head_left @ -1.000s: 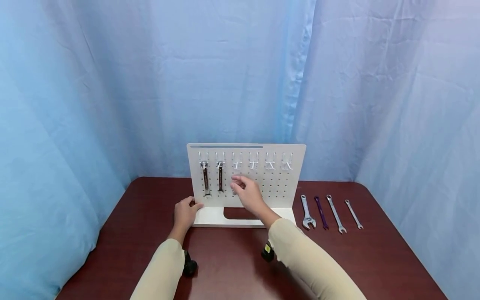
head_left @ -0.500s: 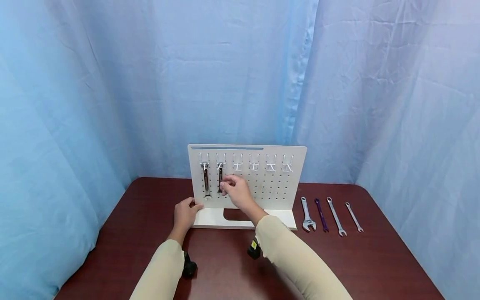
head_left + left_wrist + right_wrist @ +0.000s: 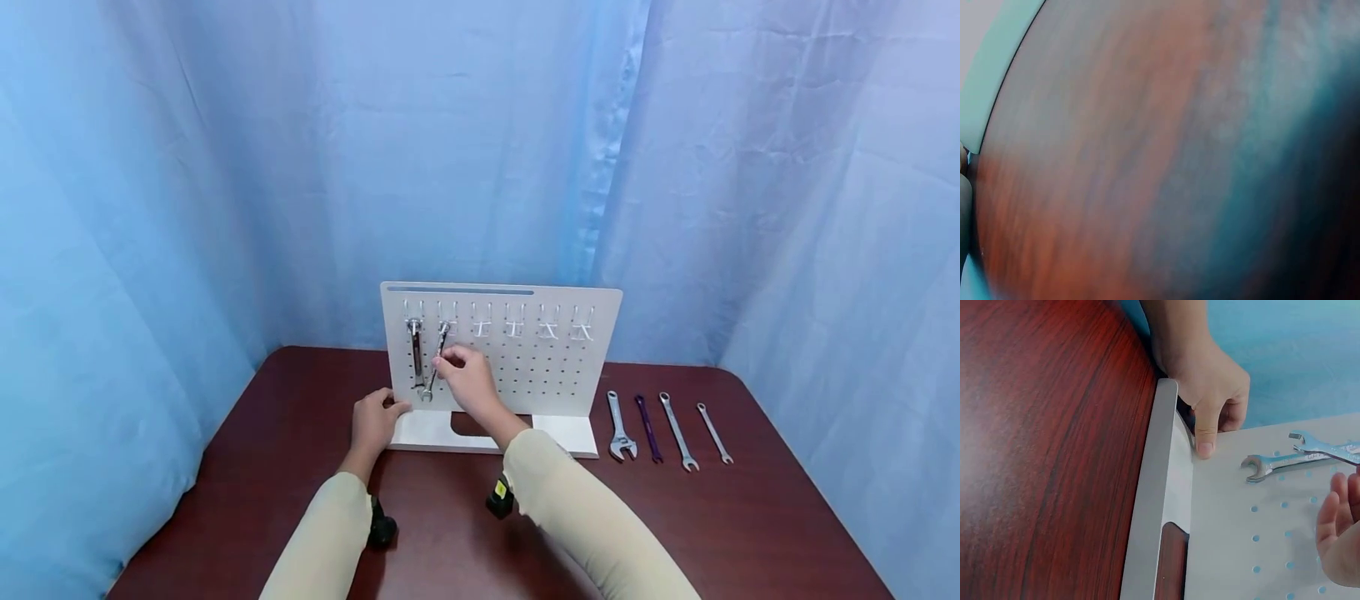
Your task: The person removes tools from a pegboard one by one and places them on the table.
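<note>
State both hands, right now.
Left hand: closed, gripping the pegboard at its lower left edge.
Right hand: closed, pinching the tilted wrench at the pegboard.

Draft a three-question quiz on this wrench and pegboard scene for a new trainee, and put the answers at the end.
1. Count: how many wrenches lie on the table?
2. Multiple choice: counting from the left in the head view, where in that row is the purple wrench? A) first B) second C) last
3. Fill in: the person's right grip pinches a ___, while the left grip holds the edge of the ___.

Key: 1. Four. 2. B. 3. hanging wrench; pegboard.
</note>
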The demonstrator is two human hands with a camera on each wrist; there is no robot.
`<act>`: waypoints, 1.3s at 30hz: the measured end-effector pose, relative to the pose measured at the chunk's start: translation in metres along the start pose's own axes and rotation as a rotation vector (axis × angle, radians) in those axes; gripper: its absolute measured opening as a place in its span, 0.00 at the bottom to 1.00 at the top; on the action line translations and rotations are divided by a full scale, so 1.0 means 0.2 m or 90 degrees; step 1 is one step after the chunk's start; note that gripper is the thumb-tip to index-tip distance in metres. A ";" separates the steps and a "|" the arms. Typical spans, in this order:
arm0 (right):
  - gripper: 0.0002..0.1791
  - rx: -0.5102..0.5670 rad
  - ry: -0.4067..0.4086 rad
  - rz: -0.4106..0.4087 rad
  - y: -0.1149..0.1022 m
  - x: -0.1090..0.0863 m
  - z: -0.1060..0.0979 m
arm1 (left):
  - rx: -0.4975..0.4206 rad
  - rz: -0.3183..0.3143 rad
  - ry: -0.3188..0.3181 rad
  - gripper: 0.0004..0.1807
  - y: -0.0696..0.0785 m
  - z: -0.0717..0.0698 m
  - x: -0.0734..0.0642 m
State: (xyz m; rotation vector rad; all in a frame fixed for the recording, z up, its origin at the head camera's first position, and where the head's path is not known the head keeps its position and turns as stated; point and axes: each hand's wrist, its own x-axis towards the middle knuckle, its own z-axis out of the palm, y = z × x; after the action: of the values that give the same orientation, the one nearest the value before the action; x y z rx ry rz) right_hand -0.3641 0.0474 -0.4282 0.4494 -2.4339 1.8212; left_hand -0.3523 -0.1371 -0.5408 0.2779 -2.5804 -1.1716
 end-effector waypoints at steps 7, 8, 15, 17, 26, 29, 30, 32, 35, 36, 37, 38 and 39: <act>0.08 0.056 -0.025 -0.002 0.00 -0.04 -0.04 | 0.000 -0.003 -0.006 0.13 0.01 0.00 0.00; 0.08 0.058 -0.029 -0.008 0.00 -0.05 -0.04 | 0.001 -0.003 -0.006 0.13 0.01 -0.01 0.00; 0.11 0.052 -0.065 -0.029 -0.05 -0.11 -0.07 | -0.003 -0.012 -0.013 0.16 0.02 -0.01 -0.01; 0.11 0.052 -0.072 -0.030 -0.05 -0.12 -0.08 | -0.002 -0.016 -0.017 0.16 0.02 -0.01 -0.01; 0.11 0.101 -0.089 0.002 -0.14 -0.17 -0.11 | -0.003 -0.015 -0.017 0.15 0.02 -0.01 0.00; 0.11 0.113 -0.087 0.015 -0.17 -0.18 -0.12 | -0.006 -0.018 -0.020 0.15 0.02 -0.01 0.00; 0.11 0.117 -0.088 0.017 -0.18 -0.18 -0.12 | -0.007 -0.018 -0.021 0.15 0.02 -0.01 0.00; 0.11 0.120 -0.089 0.024 -0.20 -0.19 -0.13 | -0.008 -0.018 -0.023 0.15 0.02 -0.01 0.00; 0.12 0.123 -0.090 0.019 -0.20 -0.19 -0.13 | -0.010 -0.015 -0.024 0.14 0.02 -0.01 0.00; 0.12 0.122 -0.090 0.018 -0.20 -0.19 -0.14 | -0.008 -0.014 -0.024 0.13 0.02 -0.01 0.00; 0.11 0.121 -0.089 0.016 -0.21 -0.19 -0.14 | -0.007 -0.014 -0.023 0.13 0.01 -0.01 0.00; 0.11 0.123 -0.089 0.012 -0.21 -0.19 -0.14 | -0.005 -0.013 -0.023 0.13 0.01 0.00 0.00; 0.11 0.125 -0.088 0.007 -0.20 -0.19 -0.14 | -0.003 -0.012 -0.023 0.13 0.01 0.00 0.00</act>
State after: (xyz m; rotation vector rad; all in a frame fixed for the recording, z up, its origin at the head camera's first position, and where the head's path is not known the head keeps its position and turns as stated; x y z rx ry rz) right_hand -0.3203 0.0721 -0.3922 0.5951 -2.3542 2.1117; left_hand -0.3519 -0.1360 -0.5392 0.2837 -2.6110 -1.2010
